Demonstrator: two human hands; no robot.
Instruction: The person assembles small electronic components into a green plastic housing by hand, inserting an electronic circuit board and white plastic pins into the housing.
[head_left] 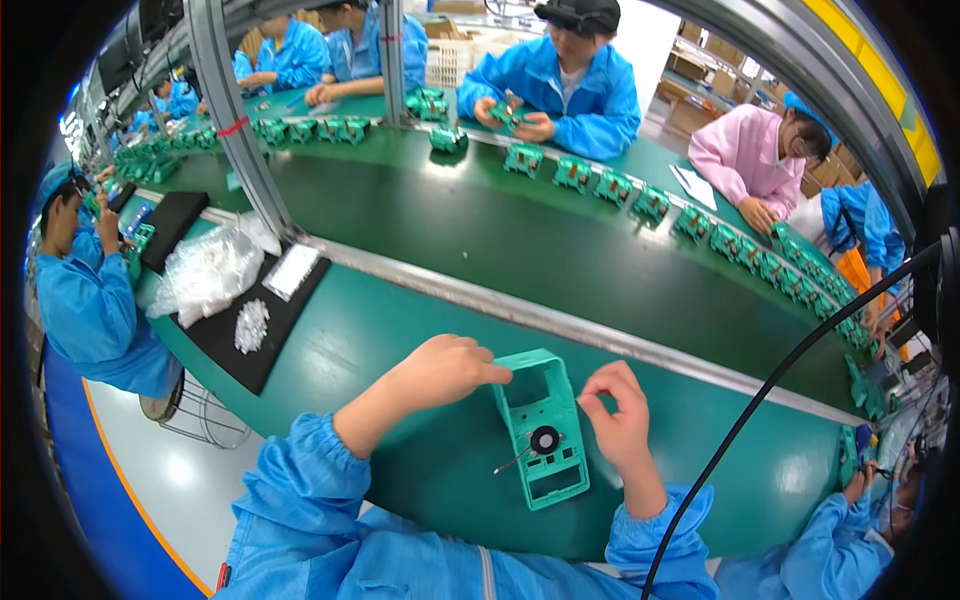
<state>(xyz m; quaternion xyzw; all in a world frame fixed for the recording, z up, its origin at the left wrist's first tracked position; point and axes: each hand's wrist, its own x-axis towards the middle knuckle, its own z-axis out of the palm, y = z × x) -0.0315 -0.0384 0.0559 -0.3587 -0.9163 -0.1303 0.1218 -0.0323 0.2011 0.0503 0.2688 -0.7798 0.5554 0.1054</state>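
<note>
A green plastic housing (530,425) stands tilted over the bench in front of me, with rectangular openings at its top and bottom. A small round black part (545,440) sits in its lower middle, and a short thin wire (513,461) sticks out to the left. My left hand (450,372) is closed on the housing's upper left edge. Close by the right edge, my right hand (618,405) has thumb and fingertips pinched together; whatever is between them is too small to make out.
A black mat (225,335) at left bears a clear plastic bag (215,265) and small clear pieces (252,326). Beyond the metal rail (480,307), green assemblies (613,187) line the conveyor (440,230). A black cable (760,410) hangs at right. Co-workers (565,85) sit around.
</note>
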